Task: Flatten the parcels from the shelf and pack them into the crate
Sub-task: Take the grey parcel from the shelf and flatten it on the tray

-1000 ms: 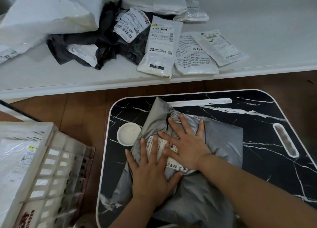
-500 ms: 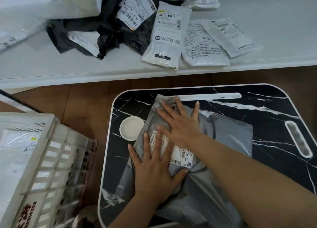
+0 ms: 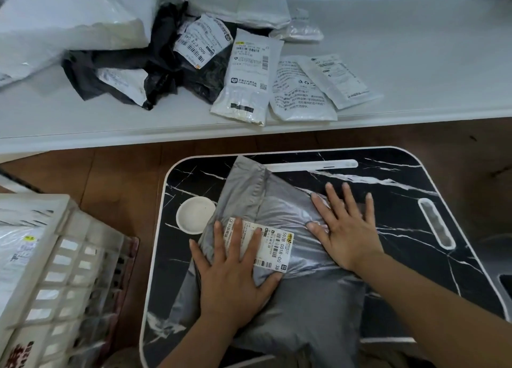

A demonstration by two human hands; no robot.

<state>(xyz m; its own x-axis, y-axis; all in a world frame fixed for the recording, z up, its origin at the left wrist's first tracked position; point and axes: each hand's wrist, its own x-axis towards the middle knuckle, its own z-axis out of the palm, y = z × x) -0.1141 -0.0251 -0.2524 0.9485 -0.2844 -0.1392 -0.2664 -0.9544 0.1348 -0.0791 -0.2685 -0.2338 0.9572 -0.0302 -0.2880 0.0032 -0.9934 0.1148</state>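
Both hands are pressing flat on the grey parcel (image 3: 299, 293) lying on the counter (image 3: 393, 179); left hand (image 3: 235, 282), fingers spread, is covering its label (image 3: 266, 246); right hand (image 3: 346, 229), fingers spread, is at two o'clock. The crate (image 3: 55, 279) is sitting at nine o'clock; more parcels (image 3: 246, 77) are lying on the shelf (image 3: 415, 49) at twelve.

Blk marble-look lap table (image 3: 388, 174) on wood floor (image 3: 97, 179); white round dish (image 3: 194, 215) in its recess.

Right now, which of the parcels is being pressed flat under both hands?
The grey plastic mailer bag on the black marbled tray; left hand and right hand press it, the rest lie on the white shelf.
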